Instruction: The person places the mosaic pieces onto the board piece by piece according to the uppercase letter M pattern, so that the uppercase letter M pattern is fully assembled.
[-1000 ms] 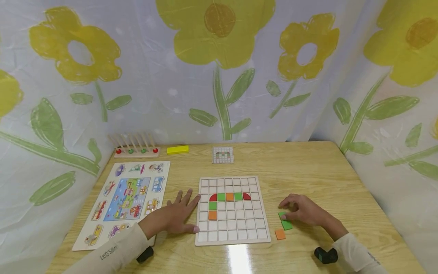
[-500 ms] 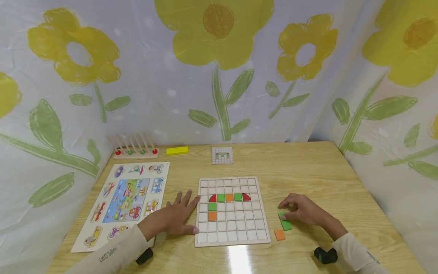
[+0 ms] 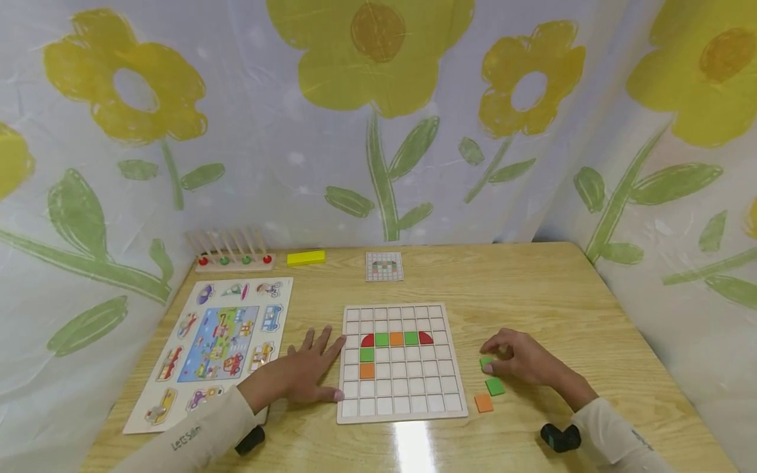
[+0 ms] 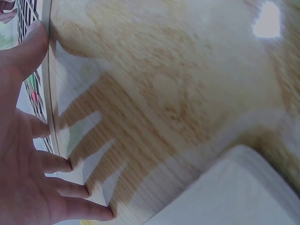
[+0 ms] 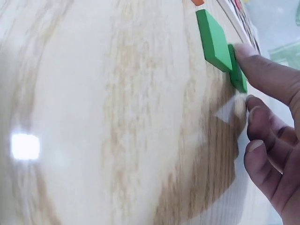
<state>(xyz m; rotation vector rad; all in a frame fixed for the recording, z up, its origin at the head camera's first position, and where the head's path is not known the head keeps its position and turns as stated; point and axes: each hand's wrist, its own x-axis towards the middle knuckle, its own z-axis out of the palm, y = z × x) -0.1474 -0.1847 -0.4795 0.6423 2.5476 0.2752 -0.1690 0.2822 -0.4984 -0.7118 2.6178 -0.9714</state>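
A square wooden grid board [image 3: 408, 415] lies mid-table, with red, green and orange pieces in some cells. My left hand [image 3: 307, 374] lies with fingers spread beside it, thumb and a fingertip at the board's left edge. In the left wrist view this hand [image 4: 33, 154] shows its straight fingers on the table. My right hand [image 3: 523, 358] has its thumb on a green square tile [image 3: 486, 362], the fingers curled at the tile's other side. In the right wrist view the thumb [image 5: 267, 75] presses this tile [image 5: 238, 75], behind a second green tile [image 5: 213, 40].
Near the right hand lie a green tile [image 3: 495, 386] and an orange tile [image 3: 483, 403]. A pattern card [image 3: 385, 267], a yellow block [image 3: 306, 258] and a pegged rack [image 3: 236, 264] stand along the back. A vehicle picture puzzle [image 3: 219, 345] covers the left side.
The right hand has shifted slightly away from the person, and the green tile under its thumb has slid apart from the second green tile. The left hand has stayed put.
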